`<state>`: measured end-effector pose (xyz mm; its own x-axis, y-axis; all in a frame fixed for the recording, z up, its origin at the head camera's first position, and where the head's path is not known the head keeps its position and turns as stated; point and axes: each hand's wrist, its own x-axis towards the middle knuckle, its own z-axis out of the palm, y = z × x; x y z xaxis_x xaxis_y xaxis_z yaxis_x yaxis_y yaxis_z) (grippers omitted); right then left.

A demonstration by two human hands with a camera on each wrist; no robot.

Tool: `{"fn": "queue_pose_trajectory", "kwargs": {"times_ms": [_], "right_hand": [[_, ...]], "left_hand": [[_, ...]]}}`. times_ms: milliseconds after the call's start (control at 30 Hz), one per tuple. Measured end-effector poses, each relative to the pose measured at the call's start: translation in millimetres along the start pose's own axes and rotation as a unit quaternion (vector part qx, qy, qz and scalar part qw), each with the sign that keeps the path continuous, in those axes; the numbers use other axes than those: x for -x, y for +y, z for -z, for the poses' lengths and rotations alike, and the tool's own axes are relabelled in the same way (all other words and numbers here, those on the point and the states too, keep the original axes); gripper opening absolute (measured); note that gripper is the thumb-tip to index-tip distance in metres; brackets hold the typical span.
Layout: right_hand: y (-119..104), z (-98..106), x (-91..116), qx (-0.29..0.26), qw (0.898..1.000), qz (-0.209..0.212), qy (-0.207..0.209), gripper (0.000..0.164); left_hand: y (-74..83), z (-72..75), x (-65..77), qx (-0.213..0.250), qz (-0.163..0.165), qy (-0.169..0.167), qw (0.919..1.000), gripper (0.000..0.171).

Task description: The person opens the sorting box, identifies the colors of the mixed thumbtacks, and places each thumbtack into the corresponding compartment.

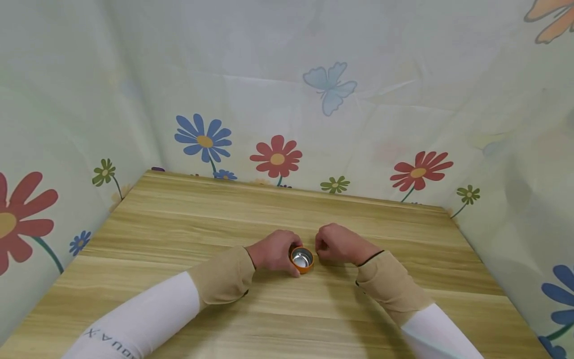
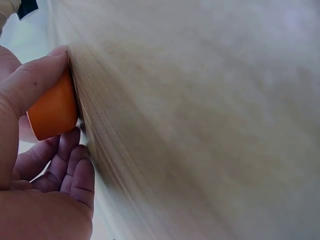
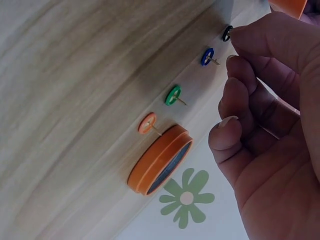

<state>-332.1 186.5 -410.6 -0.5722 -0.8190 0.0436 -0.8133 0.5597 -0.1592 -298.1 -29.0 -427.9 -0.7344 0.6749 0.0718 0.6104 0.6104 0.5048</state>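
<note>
A small round orange tin (image 1: 302, 259) with a bare metal inside stands mouth up on the wooden table. My left hand (image 1: 275, 252) grips it from the left, thumb at the near side and fingers round the far side. In the left wrist view, the tin's smooth orange wall (image 2: 55, 112) shows between thumb and fingers. Just right of the tin, my right hand (image 1: 343, 243) is low over the table with its fingers curled. Its thumb and fingertip pinch a black thumbtack (image 3: 226, 34) at the table surface, partly covered by the thumb.
In the right wrist view, a blue thumbtack (image 3: 204, 57), a green thumbtack (image 3: 171, 96) and an orange thumbtack (image 3: 146, 123) line up, points away from the table. Beside them lies an orange round lid (image 3: 156, 161), dark inside. Flower-printed cloth (image 1: 336, 139) hangs behind the table (image 1: 215, 214).
</note>
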Motion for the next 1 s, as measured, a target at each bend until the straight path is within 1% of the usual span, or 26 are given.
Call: {"fn": "queue_pose_trajectory", "kwargs": {"times_ms": [300,533,833,1000], "right_hand": [[-4.6,3.4,0.4,0.034,0.999,-0.012,-0.013,0.015],[-7.7,4.0,0.3,0.055,0.998,-0.019,-0.035,0.018],[-7.9,1.8,3.7,0.073,0.997,-0.014,-0.020,0.024],[-5.0,0.7,6.1,0.069,0.998,-0.006,-0.010,0.024]], "left_hand": [[-0.9,-1.8,-1.9,0.000,-0.002,-0.004,1.0000,0.050],[-1.4,-2.8,-3.3,0.009,0.003,-0.005,0.9999,0.051],[-2.6,-2.9,-3.2,0.006,0.001,-0.004,1.0000,0.051],[-1.1,-1.5,-2.7,0.010,0.005,-0.008,0.9999,0.050]]}}
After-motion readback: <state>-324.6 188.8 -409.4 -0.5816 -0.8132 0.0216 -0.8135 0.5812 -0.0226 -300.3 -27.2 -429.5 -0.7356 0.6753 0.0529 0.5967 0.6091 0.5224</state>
